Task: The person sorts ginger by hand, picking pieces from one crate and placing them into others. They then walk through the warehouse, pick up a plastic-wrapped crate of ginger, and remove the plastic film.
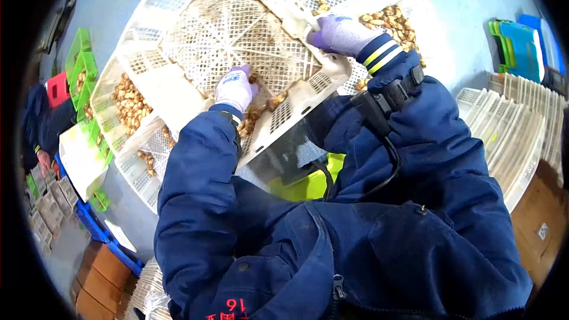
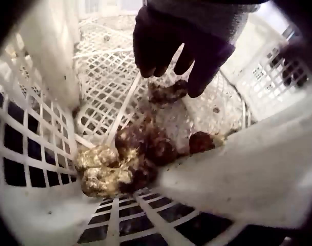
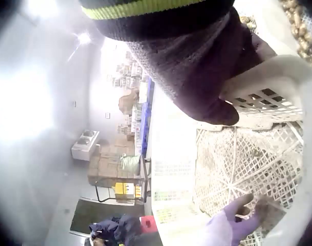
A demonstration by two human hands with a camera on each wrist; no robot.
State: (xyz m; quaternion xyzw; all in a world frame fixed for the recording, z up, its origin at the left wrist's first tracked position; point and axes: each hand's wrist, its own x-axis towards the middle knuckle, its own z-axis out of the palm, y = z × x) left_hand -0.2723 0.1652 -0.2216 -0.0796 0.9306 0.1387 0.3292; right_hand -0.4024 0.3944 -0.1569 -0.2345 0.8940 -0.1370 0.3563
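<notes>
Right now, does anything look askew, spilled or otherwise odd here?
The white crate sits steeply tilted, the right hand gripping its rim, and brown lumps lie piled in its low corner by the left hand. It looks held that way, not toppled. No damage shows.

The left hand (image 2: pixel 182 48) (gloved, fingers hanging loosely downward) hovers just above brown lumps (image 2: pixel 135 154) piled in the lower corner of the white lattice crate (image 2: pixel 38 148).
</notes>
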